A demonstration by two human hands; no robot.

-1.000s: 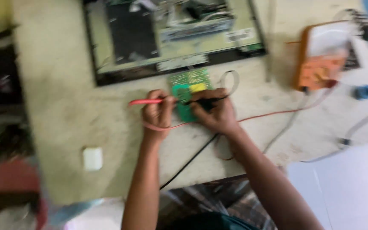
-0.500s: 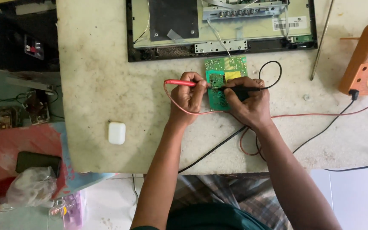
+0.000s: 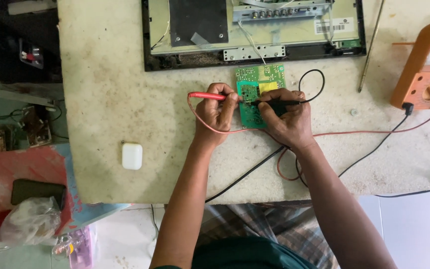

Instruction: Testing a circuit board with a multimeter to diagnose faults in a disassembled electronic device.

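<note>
Pale speckled worktop (image 3: 105, 89): left hand (image 3: 215, 112) pinches the red probe (image 3: 206, 95), right hand (image 3: 287, 117) grips the black probe (image 3: 279, 103), both tips on the green circuit board (image 3: 260, 82). Mid-measurement; steady contact matters next.

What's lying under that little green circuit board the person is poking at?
The green circuit board lies flat on the pale worktable. The left hand with the red probe and the right hand with the black probe cover its lower part; anything beneath is hidden.
</note>
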